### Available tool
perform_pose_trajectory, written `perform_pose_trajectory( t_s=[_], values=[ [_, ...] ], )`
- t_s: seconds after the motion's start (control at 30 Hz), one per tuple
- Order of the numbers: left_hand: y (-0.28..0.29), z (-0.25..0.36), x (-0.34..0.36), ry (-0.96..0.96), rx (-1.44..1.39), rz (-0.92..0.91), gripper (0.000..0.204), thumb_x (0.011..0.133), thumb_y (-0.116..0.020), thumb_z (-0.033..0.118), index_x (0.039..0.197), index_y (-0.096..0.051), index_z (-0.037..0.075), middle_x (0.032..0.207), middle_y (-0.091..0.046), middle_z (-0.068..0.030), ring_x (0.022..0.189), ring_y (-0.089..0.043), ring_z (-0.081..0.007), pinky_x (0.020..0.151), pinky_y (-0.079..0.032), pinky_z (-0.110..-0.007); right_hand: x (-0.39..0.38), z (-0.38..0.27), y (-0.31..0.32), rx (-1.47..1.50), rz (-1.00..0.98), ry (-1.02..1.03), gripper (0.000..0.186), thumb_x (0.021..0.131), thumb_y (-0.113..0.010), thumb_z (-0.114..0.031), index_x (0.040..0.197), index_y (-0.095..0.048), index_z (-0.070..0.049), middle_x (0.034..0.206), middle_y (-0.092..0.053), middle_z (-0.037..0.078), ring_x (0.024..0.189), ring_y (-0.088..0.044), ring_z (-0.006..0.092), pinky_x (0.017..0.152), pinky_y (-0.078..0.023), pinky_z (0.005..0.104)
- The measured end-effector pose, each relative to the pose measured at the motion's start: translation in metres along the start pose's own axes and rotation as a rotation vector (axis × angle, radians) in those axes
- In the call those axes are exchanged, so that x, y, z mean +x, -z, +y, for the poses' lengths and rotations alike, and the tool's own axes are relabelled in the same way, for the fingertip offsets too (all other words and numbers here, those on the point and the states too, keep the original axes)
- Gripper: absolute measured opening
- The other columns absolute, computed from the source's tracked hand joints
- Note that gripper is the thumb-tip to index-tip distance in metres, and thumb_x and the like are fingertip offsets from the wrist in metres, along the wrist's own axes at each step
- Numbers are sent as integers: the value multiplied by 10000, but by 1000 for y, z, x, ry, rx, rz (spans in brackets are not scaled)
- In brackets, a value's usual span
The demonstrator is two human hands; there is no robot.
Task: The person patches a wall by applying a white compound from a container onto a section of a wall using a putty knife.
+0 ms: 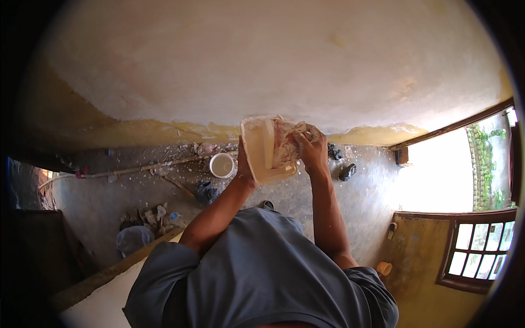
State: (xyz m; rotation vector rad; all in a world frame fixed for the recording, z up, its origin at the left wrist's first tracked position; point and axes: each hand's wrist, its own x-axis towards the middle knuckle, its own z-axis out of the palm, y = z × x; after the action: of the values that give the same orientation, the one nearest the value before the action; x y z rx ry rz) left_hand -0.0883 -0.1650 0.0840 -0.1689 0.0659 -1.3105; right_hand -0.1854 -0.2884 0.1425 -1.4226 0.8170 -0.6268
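A cream, box-shaped plastic container [253, 143] with a pale, caked rim is held up in front of the wall. My left hand [244, 165] grips its left side, with most of the fingers hidden behind it. At the container's right side, my right hand [311, 146] is closed on a crumpled, pinkish-white smeared rag [285, 146]. The rag lies against the container's inside and right edge; I cannot tell its exact material. Pale residue coats the right fingers. Behind both hands is the wall [262, 65], coated whitish over a yellow lower strip.
On the speckled floor stands a white bucket [221, 165], with a long pole [139, 170] running left of it. A dark plastic bag [206, 192] is nearby. Rubble [151, 217] lies lower left. A dark object [347, 172] lies right of my arm, towards a bright doorway [432, 174].
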Motion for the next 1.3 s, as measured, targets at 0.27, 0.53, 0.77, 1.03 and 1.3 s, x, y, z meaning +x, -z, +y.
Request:
perform_pose_trajectory(
  t_s=[0.27, 0.53, 0.77, 1.03, 1.3],
  values=[
    [34, 8, -15, 63, 264, 36, 592, 951, -450, 504, 1410, -422, 131, 1432, -435, -114, 1315, -438, -281, 1069, -337, -600, -2, 31, 48, 58, 11, -66, 120, 876, -600, -14, 961, -619, 68, 898, -652, 105, 827, -651, 160, 758, -570, 263],
    [95, 85, -99, -400, 493, 261, 636, 948, -456, 515, 1458, -352, 150, 1493, -352, -130, 1361, -364, -331, 1115, -230, -613, 82, 160, 125, 453, 135, -243, 287, 892, -590, -21, 1173, -532, -30, 1074, -621, 123, 930, -652, 246, 677, -576, 349],
    [139, 63, -167, -425, 292, 405, 675, 935, -470, 535, 1473, -318, 158, 1508, -318, -134, 1366, -345, -346, 1120, -209, -618, 178, 406, 112, 600, 159, -633, 221, 902, -561, -32, 1122, -571, -57, 1008, -613, 93, 901, -620, 266, 775, -574, 474],
    [226, 39, -196, -322, 92, 499, 722, 919, -487, 557, 1491, -280, 167, 1526, -278, -139, 1372, -324, -364, 1125, -185, -624, 270, 481, 75, 827, 366, -490, 235, 925, -519, 0, 1152, -477, 44, 1023, -532, 154, 960, -583, 301, 886, -579, 428],
    [240, 41, -214, -254, 6, 436, 772, 904, -503, 579, 1508, -242, 176, 1543, -238, -144, 1378, -303, -382, 1130, -162, -631, 224, 339, 75, 751, 192, -230, 307, 901, -528, 4, 1163, -424, 126, 1053, -533, 191, 1014, -586, 317, 925, -564, 445]
  ],
)
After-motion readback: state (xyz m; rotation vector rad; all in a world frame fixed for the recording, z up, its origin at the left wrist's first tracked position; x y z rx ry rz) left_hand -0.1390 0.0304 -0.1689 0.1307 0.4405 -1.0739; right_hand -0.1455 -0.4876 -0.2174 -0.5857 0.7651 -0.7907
